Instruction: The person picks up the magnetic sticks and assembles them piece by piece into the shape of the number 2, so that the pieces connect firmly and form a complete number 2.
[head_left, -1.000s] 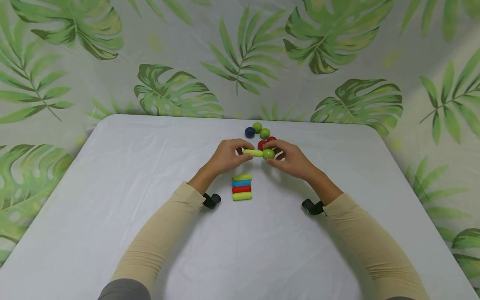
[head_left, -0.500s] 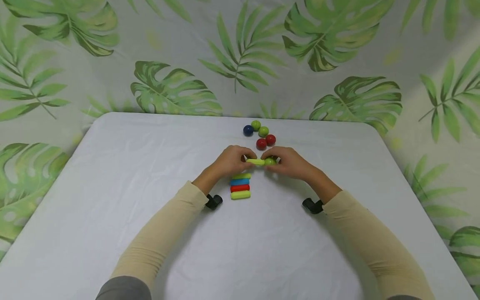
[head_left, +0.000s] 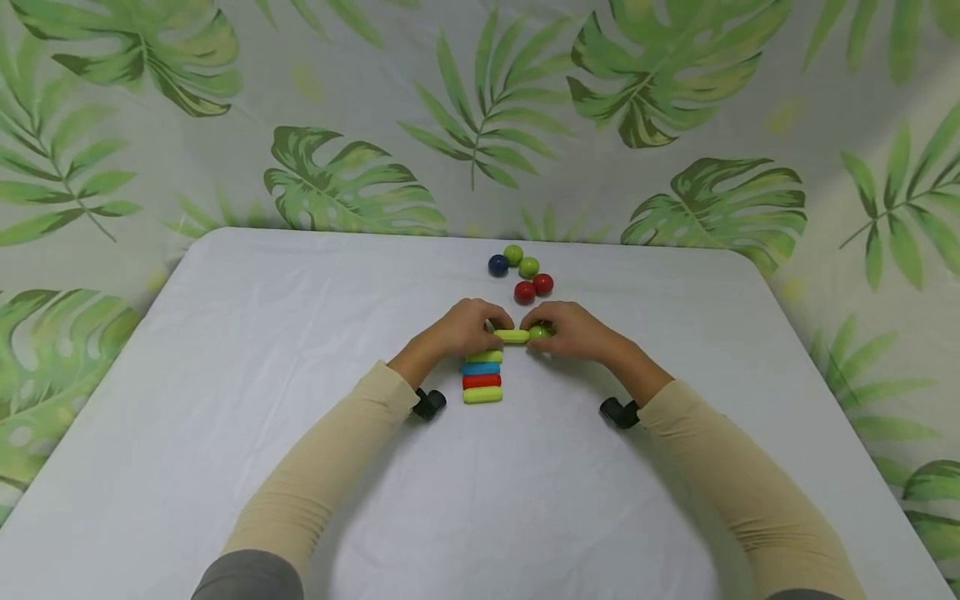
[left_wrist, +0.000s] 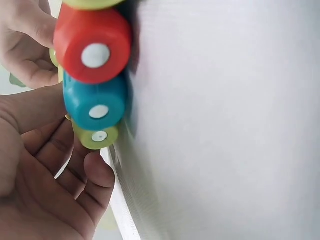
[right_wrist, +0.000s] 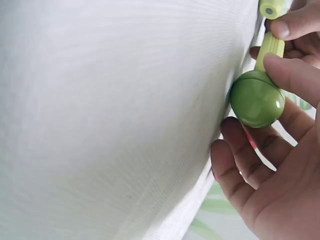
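Observation:
My left hand (head_left: pixel 465 327) pinches a yellow-green rod (head_left: pixel 512 336) with ribbed sides, held level just behind a row of rods. At the rod's right end sits a green ball (right_wrist: pixel 257 100), and my right hand (head_left: pixel 576 332) holds it between thumb and fingers. In the right wrist view the ball is close against the white tabletop. The row in front has a yellow-green rod (head_left: pixel 484 357), a blue rod (head_left: pixel 482 368), a red rod (head_left: pixel 482 382) and another yellow-green rod (head_left: pixel 482 395). White discs show on the rod ends in the left wrist view.
Beyond the hands lie two red balls (head_left: pixel 525 292), two green balls (head_left: pixel 528 267) and a dark blue ball (head_left: pixel 498 265) near the table's back edge. A leaf-patterned cloth (head_left: pixel 480 100) hangs behind the white table (head_left: pixel 480 500).
Both hands have come down and nearer with the rod and ball, from near the red balls to just behind the rod row. The red balls are now fully in sight.

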